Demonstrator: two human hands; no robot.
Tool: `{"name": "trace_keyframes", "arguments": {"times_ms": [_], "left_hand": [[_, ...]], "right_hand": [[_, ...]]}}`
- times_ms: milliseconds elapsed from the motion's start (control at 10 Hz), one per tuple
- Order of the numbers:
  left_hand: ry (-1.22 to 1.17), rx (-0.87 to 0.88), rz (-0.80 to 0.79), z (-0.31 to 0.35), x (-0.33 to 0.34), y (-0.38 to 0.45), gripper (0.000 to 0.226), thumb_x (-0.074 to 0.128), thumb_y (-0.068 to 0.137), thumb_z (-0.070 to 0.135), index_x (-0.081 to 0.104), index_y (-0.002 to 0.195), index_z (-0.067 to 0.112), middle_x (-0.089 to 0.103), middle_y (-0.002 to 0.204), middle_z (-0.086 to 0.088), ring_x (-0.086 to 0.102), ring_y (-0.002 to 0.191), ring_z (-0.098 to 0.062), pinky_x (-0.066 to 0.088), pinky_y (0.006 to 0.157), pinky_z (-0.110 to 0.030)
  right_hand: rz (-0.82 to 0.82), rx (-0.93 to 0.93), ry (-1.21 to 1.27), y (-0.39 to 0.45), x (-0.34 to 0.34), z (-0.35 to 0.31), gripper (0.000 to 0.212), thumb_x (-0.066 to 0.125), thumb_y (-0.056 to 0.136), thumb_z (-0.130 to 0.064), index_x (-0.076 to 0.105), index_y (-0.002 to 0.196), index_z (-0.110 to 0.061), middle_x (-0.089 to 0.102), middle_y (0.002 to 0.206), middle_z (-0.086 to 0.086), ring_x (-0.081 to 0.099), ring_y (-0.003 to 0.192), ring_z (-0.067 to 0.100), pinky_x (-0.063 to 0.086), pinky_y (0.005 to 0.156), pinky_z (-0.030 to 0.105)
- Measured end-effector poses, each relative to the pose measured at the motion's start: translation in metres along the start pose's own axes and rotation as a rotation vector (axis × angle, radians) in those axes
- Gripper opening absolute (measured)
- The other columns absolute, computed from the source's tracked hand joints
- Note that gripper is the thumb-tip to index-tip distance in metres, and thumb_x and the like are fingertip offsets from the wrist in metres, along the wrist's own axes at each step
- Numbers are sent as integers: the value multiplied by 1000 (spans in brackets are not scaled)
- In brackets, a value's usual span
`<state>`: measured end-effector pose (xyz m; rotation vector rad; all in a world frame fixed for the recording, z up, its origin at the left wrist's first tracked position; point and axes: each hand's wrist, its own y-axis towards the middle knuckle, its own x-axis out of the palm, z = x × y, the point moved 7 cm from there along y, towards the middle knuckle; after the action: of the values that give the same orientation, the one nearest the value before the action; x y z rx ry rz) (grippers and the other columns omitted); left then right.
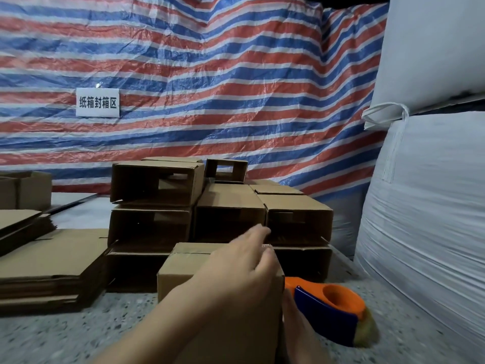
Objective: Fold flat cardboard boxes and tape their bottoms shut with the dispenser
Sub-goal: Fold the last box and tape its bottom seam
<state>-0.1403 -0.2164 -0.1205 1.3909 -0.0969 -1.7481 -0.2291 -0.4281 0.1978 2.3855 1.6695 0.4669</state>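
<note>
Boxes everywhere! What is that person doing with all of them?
A person is making cardboard boxes. Their left hand rests with fingers spread on top of the folded box nearest the camera. Their right hand is low beside that box, at an orange and blue tape dispenser, though the grip is mostly hidden. Behind, finished boxes are stacked against a striped tarp, and flat cardboard waits in piles on the left.

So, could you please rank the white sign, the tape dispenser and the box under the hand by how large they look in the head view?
1. Box
2. Tape dispenser, though nearness inflates it
3. White sign, farther away, so its true size is unsure
</note>
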Motion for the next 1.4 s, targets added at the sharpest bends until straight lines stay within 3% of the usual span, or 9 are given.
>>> {"name": "trace_keyframes", "arguments": {"times_ms": [100,200,400,500,600,900,1100,1200,1400], "left_hand": [[-93,45,263,1,-38,-11,44,30,97,51,43,137,37,43,122,32,32,106,32,28,83,7],[-101,-16,564,-31,-72,-43,46,32,93,52,51,130,30,50,115,25,47,112,14,40,87,-8],[-673,-544,465,-121,-19,-100,28,37,105,15,49,118,36,57,119,13,51,113,-11,40,91,-29],[-660,-531,413,-117,-27,-93,19,46,101,30,52,109,46,58,110,23,50,103,6,38,79,-19],[-631,-722,309,-131,-43,-75,12,52,94,52,58,95,42,63,97,16,56,90,-2,40,66,-21],[-654,-1139,5,-163,2,-89,61,49,96,57,59,121,2,67,100,-14,65,89,-27,49,61,-31],[-716,-1104,67,-156,-1,-113,61,40,99,58,49,139,14,56,119,-4,56,96,-21,47,86,-39],[-728,-967,182,-127,-3,-114,53,42,99,56,44,139,21,51,109,5,51,101,-18,43,87,-38],[-633,-467,443,-52,-71,-77,35,45,94,57,44,126,42,54,110,26,53,92,11,40,70,-18]], "right_hand": [[-35,158,-199,-64,14,279,81,35,75,-94,3,142,-63,14,140,-41,24,118,-27,30,92,9],[-270,-13,-229,-137,43,404,79,42,72,-83,-1,136,-69,7,142,-51,17,115,-41,32,89,-3],[-264,-93,-377,-131,54,413,65,46,90,-59,11,145,-62,36,146,-41,38,132,-18,38,102,9],[-152,-21,-304,-113,52,399,66,45,86,-73,44,145,-44,65,129,-21,61,119,0,51,101,29],[-95,212,-424,-85,49,390,53,38,93,-70,69,115,-33,76,103,-13,70,98,6,51,82,28],[-71,629,-659,-74,43,434,77,32,99,-69,37,155,-17,44,155,8,40,141,30,34,106,37],[-3,620,-407,-105,32,434,44,38,104,-53,58,129,-23,63,107,-5,57,92,15,43,74,31],[24,628,-318,-132,40,435,26,49,102,-40,62,112,-21,67,108,1,58,92,13,37,64,29],[123,128,-81,-121,50,326,39,52,98,-34,55,134,-17,72,109,9,67,102,26,52,75,38]]}}
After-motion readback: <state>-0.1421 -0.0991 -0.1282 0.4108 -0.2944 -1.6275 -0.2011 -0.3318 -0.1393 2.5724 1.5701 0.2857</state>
